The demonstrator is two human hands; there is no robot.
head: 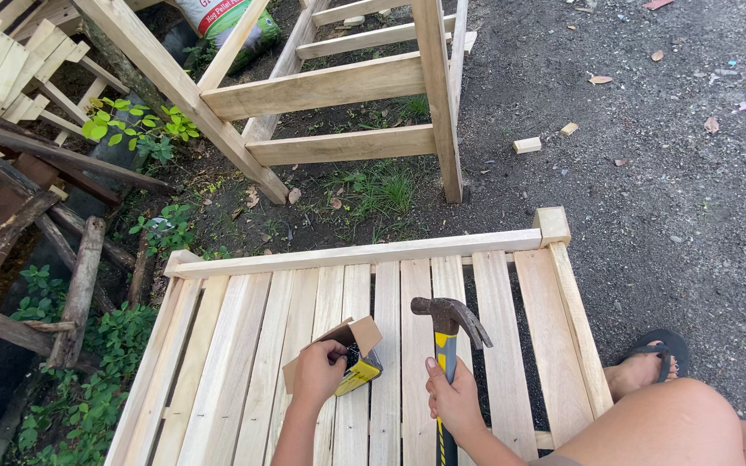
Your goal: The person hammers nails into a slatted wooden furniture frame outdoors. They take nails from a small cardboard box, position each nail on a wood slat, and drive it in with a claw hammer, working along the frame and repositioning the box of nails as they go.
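Observation:
My left hand (pixel 317 373) reaches its fingers into a small open cardboard box (pixel 351 354) with a yellow side, which rests on a slatted frame of pale wooden boards (pixel 243 345). My right hand (pixel 454 399) grips the yellow and black handle of a claw hammer (pixel 447 321), head up and above the slats, a short way right of the box. What is inside the box is hidden by my fingers and the flaps.
A second pale wooden frame (pixel 338 86) stands upright on the dirt beyond the slats. Old dark timbers (pixel 36 224) and green weeds lie to the left. Small wood offcuts (pixel 527 145) lie on gravel at right. My bare knee (pixel 658 427) and sandalled foot (pixel 645 367) are at lower right.

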